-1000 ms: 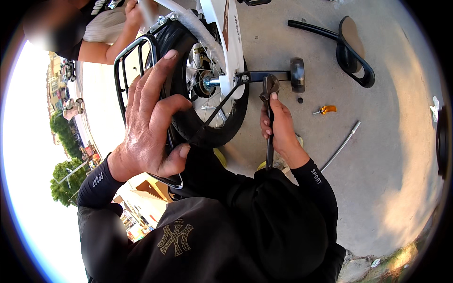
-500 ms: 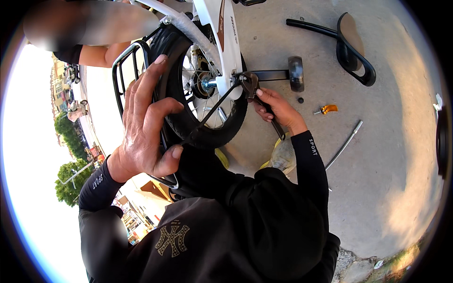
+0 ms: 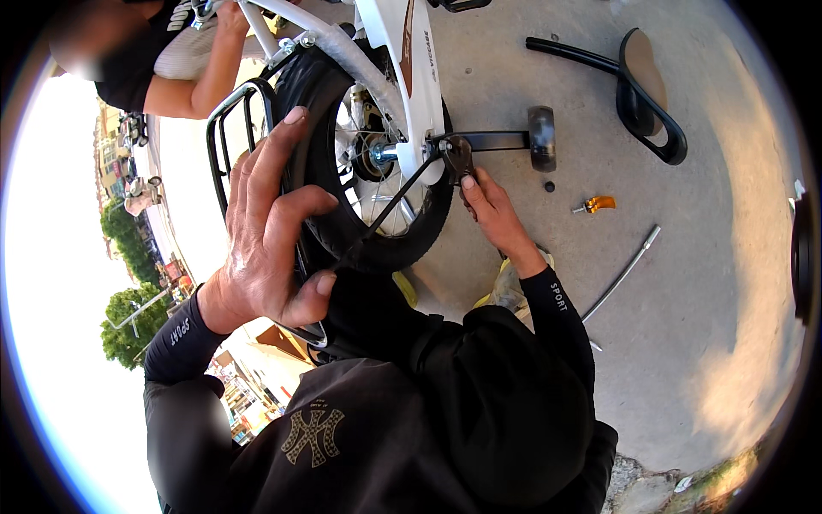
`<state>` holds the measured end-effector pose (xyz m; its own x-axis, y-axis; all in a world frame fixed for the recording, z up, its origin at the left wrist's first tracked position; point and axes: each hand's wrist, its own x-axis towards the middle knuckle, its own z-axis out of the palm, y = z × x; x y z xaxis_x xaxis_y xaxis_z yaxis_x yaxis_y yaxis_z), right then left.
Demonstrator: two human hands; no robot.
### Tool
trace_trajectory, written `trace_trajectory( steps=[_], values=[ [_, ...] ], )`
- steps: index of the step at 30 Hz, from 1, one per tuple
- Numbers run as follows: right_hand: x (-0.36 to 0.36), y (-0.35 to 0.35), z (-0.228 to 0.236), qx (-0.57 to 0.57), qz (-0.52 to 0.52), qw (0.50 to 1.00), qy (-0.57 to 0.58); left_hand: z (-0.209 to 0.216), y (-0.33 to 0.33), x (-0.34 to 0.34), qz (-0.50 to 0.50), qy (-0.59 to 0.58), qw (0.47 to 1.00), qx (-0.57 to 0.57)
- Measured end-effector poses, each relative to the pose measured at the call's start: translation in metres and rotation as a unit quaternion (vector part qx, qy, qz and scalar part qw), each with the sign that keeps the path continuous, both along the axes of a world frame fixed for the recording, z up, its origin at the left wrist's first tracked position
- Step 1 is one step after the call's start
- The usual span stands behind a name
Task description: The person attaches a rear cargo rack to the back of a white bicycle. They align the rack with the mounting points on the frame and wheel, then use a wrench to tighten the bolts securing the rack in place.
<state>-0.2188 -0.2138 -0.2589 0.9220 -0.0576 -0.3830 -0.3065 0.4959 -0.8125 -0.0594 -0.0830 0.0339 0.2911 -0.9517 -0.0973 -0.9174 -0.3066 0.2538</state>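
Fingers of the right hand [image 3: 495, 211] grip the wrench [image 3: 460, 159]; the left hand [image 3: 259, 261] spreads, apparently empty. Loose jaws could slip.

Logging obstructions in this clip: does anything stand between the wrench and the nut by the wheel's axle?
Nothing visible does: the wrench, in the right hand, has its head at the nut; whether it is fully seated I cannot tell. The small wheel stands off to the right, not between them.
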Motion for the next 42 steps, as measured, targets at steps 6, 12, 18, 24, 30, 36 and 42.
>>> trace_trajectory(
  steps=[6,12,18,24,30,36,42],
  values=[
    [-0.032,0.018,0.003,-0.298,-0.031,0.954,0.017,0.002,0.0,-0.001,-0.001,-0.006,1.0,0.007],
    [-0.03,0.009,0.015,-0.263,0.026,0.962,0.071,-0.001,0.0,0.0,-0.01,-0.016,1.0,-0.01],
    [-0.031,0.009,0.036,-0.191,0.039,0.972,0.13,0.004,-0.003,-0.003,-0.002,-0.023,1.0,-0.008],
    [-0.03,0.012,0.058,-0.049,0.034,0.977,0.202,0.003,-0.003,-0.005,0.003,-0.026,1.0,0.0],
    [-0.014,0.001,0.107,0.039,0.05,0.952,0.301,0.006,-0.001,-0.005,0.013,-0.023,1.0,0.012],
    [0.0,-0.009,0.135,0.069,0.074,0.929,0.356,0.004,0.001,-0.006,0.012,-0.017,1.0,0.009],
    [0.014,-0.018,0.159,0.102,0.091,0.901,0.412,0.008,-0.004,-0.007,0.022,0.02,1.0,0.009]
  ],
)
